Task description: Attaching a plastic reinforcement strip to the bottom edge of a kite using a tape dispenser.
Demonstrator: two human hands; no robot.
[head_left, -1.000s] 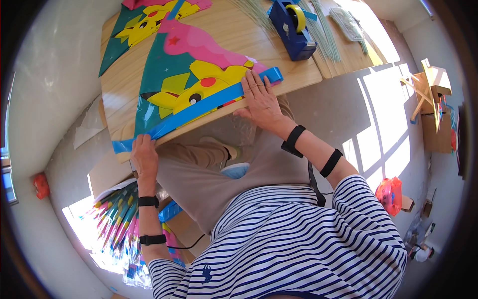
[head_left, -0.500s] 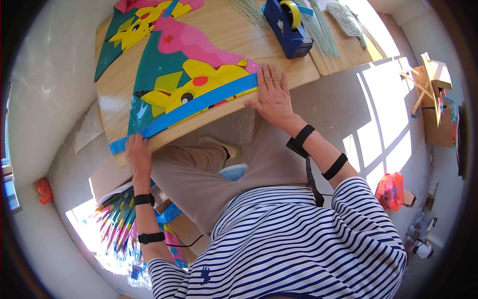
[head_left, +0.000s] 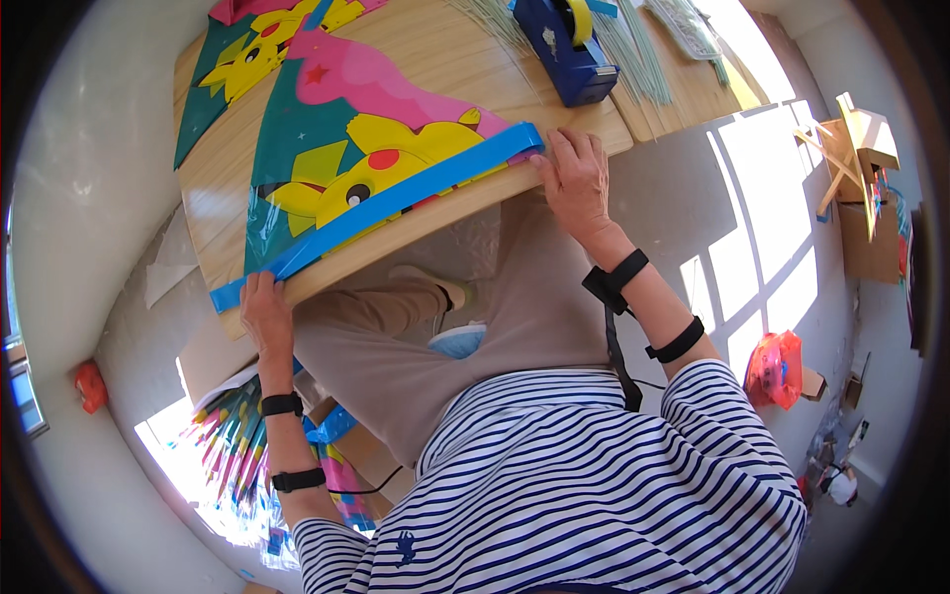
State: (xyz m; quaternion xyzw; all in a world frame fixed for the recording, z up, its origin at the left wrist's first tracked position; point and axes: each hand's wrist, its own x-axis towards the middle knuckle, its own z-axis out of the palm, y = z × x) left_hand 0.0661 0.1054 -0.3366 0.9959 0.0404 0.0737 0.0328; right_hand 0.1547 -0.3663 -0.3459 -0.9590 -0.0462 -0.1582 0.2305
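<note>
A printed plastic sheet (head_left: 327, 109) in green, pink and yellow, with a yellow cartoon figure, lies on the wooden table. Along its near edge runs a long blue strip (head_left: 396, 198), slanting up to the right. At the strip's left end, my left hand (head_left: 265, 309) is closed over it at the table edge, fingers pressed together. My right hand (head_left: 577, 183) is closed at the other end, with thumb and curled fingers at the tip of the strip. That end looks slightly raised; its underside and my right fingertips are partly hidden.
A blue tape dispenser (head_left: 566, 49) with a yellow roll stands on the table (head_left: 465, 74), near thin pale rods (head_left: 633, 59) and a clear plastic box (head_left: 683, 28). Another printed sheet (head_left: 252, 64) lies far left. Bundled colourful items (head_left: 233, 445) sit below left. Red bags lie on the floor.
My right hand has gone from lying flat with fingers spread to curled at the strip's right end, shifting slightly right. The left hand stays at the left end.
</note>
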